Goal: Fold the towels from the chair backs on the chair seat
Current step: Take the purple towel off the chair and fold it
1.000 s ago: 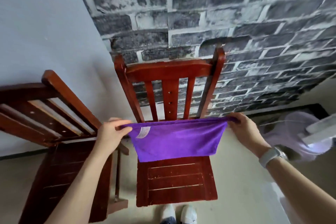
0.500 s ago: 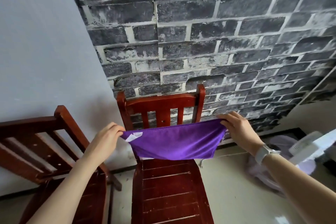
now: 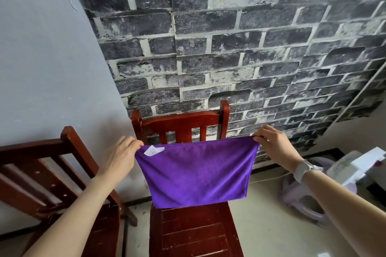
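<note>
Brick wall behind chair (image 3: 181, 123); left hand (image 3: 122, 155) and right hand (image 3: 275, 144) pinch towel's (image 3: 198, 171) top corners, hanging above seat (image 3: 194, 233). Mid-fold; next: lay it flat on seat

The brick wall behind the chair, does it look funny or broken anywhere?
Yes. The brick wall seems to be printed paper: a seam runs down it above the chair, and the bricks do not line up across it. Its left edge runs slanted against the plain wall. The purple towel looks fine.
</note>
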### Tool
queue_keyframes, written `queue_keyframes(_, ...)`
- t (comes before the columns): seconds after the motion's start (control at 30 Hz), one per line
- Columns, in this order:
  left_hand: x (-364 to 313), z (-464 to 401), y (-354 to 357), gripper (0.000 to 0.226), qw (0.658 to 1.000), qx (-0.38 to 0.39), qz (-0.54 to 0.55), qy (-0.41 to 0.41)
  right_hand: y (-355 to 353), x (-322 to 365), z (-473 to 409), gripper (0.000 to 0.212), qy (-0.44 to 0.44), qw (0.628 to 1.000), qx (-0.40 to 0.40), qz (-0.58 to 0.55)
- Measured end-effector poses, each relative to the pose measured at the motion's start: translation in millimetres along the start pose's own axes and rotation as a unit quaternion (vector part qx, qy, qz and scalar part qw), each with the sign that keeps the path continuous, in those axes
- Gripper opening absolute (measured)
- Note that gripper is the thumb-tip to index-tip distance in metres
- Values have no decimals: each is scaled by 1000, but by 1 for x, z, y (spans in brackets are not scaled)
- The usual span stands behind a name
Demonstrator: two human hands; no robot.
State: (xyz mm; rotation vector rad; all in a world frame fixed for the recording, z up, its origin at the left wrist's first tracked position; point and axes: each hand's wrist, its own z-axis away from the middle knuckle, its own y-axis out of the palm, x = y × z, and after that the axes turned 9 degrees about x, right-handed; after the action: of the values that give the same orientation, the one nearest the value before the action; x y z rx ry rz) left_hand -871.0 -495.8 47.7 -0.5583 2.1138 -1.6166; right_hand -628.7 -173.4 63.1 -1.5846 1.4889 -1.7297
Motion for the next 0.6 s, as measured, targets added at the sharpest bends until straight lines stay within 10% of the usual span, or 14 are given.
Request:
queue_keyframes(0.2, -36, 37, 32, 16, 944, -19, 264, -196, 36, -6, 30, 9, 131, 985, -15, -113)
queue_keyframes(0.6, -48, 138, 83, 16, 946, 87, 239, -201, 108, -20, 118, 5, 185, 972, 103, -101)
